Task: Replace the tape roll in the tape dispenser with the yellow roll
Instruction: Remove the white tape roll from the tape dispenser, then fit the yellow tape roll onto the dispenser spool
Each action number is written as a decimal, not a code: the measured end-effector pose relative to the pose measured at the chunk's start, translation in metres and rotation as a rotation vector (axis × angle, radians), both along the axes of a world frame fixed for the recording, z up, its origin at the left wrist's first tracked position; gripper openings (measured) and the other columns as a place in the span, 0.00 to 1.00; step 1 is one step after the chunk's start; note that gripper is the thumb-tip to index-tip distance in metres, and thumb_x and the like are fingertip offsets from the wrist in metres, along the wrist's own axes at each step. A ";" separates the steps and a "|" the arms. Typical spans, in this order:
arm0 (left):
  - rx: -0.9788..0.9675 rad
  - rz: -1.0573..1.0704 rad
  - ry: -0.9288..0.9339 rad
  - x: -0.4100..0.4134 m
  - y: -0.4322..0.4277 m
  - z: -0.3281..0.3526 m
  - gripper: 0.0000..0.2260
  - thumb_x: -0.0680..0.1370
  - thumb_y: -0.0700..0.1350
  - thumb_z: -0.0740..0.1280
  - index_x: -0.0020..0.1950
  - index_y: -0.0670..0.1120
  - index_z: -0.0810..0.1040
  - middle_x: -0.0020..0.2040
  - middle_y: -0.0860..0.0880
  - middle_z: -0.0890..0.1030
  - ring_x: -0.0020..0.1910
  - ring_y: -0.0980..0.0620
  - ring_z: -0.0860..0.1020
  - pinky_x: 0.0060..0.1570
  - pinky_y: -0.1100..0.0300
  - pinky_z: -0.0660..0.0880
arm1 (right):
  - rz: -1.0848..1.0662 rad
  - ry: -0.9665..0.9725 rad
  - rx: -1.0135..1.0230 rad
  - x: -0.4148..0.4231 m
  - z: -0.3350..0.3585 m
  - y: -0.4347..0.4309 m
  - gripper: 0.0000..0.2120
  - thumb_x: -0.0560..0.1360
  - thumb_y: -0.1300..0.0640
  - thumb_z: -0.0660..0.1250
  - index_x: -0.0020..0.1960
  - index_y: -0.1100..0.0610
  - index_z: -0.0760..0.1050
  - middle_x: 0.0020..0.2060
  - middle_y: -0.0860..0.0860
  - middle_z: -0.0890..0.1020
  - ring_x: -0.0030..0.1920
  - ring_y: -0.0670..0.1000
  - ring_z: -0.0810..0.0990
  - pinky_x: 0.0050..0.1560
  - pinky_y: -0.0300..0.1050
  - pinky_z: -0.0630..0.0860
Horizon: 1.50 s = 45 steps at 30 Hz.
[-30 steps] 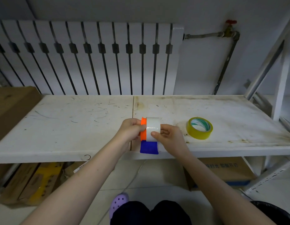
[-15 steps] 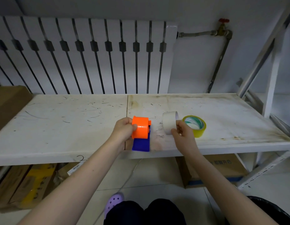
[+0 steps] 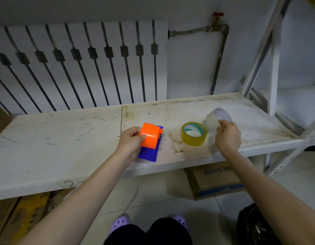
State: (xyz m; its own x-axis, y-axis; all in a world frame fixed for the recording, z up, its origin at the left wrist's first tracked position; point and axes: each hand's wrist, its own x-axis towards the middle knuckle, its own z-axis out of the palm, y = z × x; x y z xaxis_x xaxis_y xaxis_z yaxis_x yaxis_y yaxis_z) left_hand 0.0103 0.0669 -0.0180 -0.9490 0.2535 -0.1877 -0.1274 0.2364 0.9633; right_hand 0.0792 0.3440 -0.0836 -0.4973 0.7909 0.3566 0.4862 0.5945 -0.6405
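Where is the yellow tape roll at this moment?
In the head view, the yellow tape roll lies flat on the white shelf, right of centre, between the orange dispenser and the right hand holding the clear roll.

I'm looking into a storeroom or utility space, scuffed white metal shelving (image 3: 65,138), wall radiator (image 3: 82,64), exposed pipe with red valve (image 3: 217,15), cardboard boxes (image 3: 215,179) on tiled floor

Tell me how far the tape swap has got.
Done: the clear roll is out of the orange dispenser, which the left hand holds. In hand: the right hand carries that roll beyond the yellow roll. Left: set it down, then fit the yellow roll lying on the shelf.
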 end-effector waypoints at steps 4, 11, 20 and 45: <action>-0.026 0.031 0.000 -0.005 0.011 -0.004 0.12 0.78 0.34 0.61 0.39 0.48 0.75 0.41 0.51 0.76 0.48 0.47 0.74 0.58 0.47 0.73 | -0.030 -0.125 0.034 0.003 -0.006 0.020 0.17 0.77 0.63 0.55 0.59 0.55 0.78 0.55 0.63 0.78 0.54 0.66 0.74 0.49 0.57 0.74; 0.007 0.102 -0.021 -0.007 0.021 -0.009 0.12 0.78 0.34 0.61 0.38 0.47 0.74 0.40 0.54 0.73 0.42 0.53 0.72 0.57 0.48 0.72 | -0.051 -0.274 0.056 0.002 -0.018 0.031 0.15 0.75 0.63 0.57 0.55 0.56 0.79 0.58 0.59 0.78 0.60 0.63 0.70 0.58 0.55 0.67; 0.054 0.127 -0.082 -0.009 0.016 -0.012 0.11 0.79 0.35 0.60 0.40 0.46 0.74 0.41 0.52 0.73 0.40 0.55 0.72 0.55 0.48 0.73 | 0.297 -0.104 0.165 -0.014 0.009 -0.018 0.13 0.78 0.58 0.57 0.57 0.59 0.77 0.56 0.57 0.80 0.56 0.59 0.76 0.54 0.52 0.74; 0.132 0.156 -0.126 -0.010 -0.027 -0.006 0.09 0.79 0.35 0.61 0.42 0.47 0.73 0.43 0.51 0.74 0.42 0.54 0.73 0.43 0.57 0.73 | 0.470 -0.124 -0.304 -0.038 0.043 -0.080 0.22 0.76 0.63 0.58 0.27 0.54 0.54 0.24 0.51 0.57 0.27 0.49 0.56 0.28 0.43 0.52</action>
